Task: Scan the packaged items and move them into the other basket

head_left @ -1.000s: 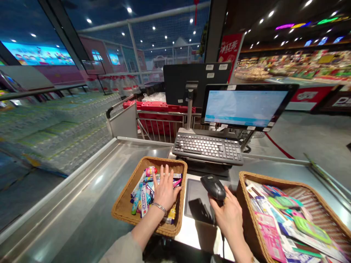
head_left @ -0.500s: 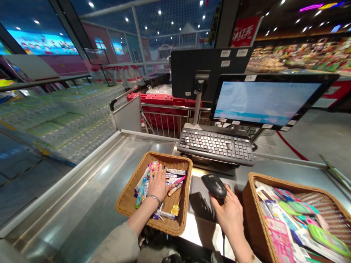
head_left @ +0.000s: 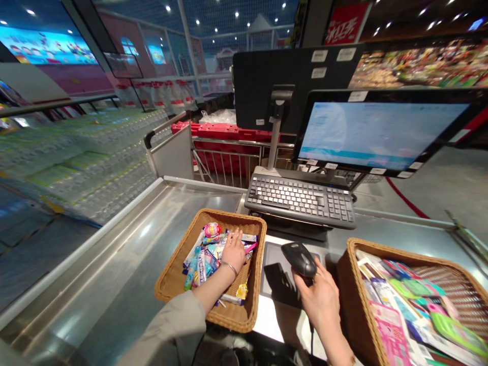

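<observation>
A wicker basket [head_left: 171, 279] on the metal counter holds several small wrapped sweets. Over its right half lies my left hand [head_left: 233, 252], fingers stretched out across the pile and touching it. A pink stick-shaped piece [head_left: 250, 248] pokes out beside those fingers, and whatever is under the palm is hidden. To the hand's left are a round pink-and-red sweet [head_left: 212, 230] and a white-and-blue packet [head_left: 201, 264]; a yellow-wrapped lollipop [head_left: 242, 291] lies below it. My right hand [head_left: 320, 297] is wrapped round a black barcode scanner [head_left: 299, 258], raised above the counter, its cord hanging down.
A second wicker basket [head_left: 345, 305] with colourful packaged goods stands at the right. Behind the scanner are a keyboard [head_left: 301, 199] and a lit monitor [head_left: 381, 132]. Beyond the counter [head_left: 129, 264] stands a metal cart [head_left: 171, 152] beside stacked bottles [head_left: 76, 168].
My left hand has shifted right across the sweets, uncovering the round pink-and-red one and the white-and-blue packet. My right hand still holds the scanner in nearly the same place. The view has tilted slightly.
</observation>
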Demonstrator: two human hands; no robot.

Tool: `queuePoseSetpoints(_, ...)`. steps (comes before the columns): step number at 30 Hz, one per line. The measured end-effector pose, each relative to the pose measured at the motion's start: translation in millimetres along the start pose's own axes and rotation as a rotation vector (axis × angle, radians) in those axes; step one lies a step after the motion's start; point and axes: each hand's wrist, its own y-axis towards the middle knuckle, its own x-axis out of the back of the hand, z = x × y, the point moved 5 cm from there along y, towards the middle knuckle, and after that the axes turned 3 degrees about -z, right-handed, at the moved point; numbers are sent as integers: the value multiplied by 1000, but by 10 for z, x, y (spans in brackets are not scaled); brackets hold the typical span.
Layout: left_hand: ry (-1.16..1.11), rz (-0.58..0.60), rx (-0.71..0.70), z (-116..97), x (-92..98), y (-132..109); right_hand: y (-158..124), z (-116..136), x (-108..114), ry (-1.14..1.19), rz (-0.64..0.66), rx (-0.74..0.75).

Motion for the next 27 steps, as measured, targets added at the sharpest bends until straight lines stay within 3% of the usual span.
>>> queuePoseSetpoints(7,-7,1,-56,-123,-134,116,17,-63,35,-15,-14,-8)
queuePoseSetpoints(16,-56,0,-26,-108,4,107,5,-50,49,-11,-20,14)
queuePoseSetpoints(22,-159,-44,91,174,234,13,-16,10,55,23,-13,32)
queuePoseSetpoints(27,-251,-38,221,489,296,-81,-44,77,45,30,-6,62)
